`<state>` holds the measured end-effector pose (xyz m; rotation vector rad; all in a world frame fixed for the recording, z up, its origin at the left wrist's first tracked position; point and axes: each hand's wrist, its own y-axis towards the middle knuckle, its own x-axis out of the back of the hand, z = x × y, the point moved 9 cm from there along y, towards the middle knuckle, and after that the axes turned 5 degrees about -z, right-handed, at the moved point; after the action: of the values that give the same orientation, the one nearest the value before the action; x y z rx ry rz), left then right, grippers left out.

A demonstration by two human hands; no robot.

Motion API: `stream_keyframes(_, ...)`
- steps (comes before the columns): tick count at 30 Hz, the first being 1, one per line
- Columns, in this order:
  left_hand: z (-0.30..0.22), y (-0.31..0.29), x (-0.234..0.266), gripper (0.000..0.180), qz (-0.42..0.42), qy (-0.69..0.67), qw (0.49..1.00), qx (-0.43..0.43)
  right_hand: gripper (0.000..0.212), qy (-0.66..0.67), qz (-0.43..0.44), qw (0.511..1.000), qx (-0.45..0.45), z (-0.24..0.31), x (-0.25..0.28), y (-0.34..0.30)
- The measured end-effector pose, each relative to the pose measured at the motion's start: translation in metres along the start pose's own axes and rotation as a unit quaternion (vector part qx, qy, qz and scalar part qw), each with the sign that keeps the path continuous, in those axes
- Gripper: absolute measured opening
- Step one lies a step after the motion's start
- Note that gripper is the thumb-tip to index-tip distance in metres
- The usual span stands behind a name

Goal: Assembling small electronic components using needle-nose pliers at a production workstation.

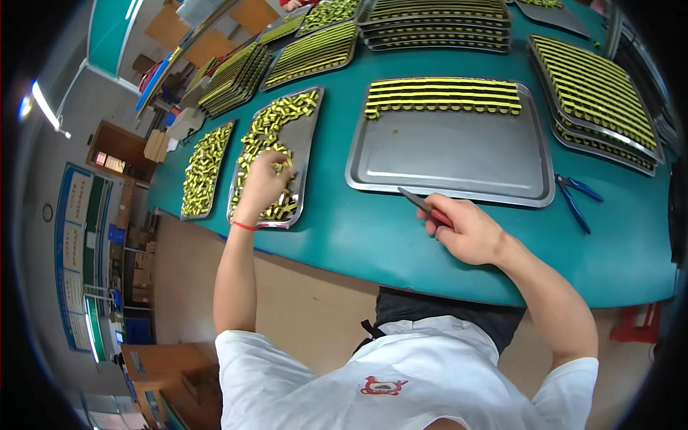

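My left hand is over a metal tray heaped with small loose black-and-yellow pieces. Its fingers curl down together among the pieces, and whatever they pinch is too small to make out. My right hand grips a slim tool with a red handle and a dark, tapering tip. That tip points left, by the near rim of a larger metal tray. Along the far side of this tray, the same kind of pieces lie in neat rows; the tray's near part shows bare metal.
Blue-handled pliers lie right of the large tray on the green table. Stacked filled trays stand at the right, back and back left. Another tray of loose pieces is at the far left.
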<state>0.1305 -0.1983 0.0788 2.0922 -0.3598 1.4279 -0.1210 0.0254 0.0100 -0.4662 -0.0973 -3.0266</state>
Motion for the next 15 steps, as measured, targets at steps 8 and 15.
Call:
stream_keyframes(8, -0.161, 0.031, -0.088, 0.035, 0.201, -0.817, 0.512, 0.170, 0.036, 0.335, -0.023, 0.937, -0.094, -0.020, 0.007, 0.001)
stream_keyframes(15, -0.212, 0.019, -0.115, 0.031, 0.127, -0.650, 0.746, 0.070, 0.046, 0.473, -0.016, 0.880, -0.049, -0.002, 0.029, 0.004)
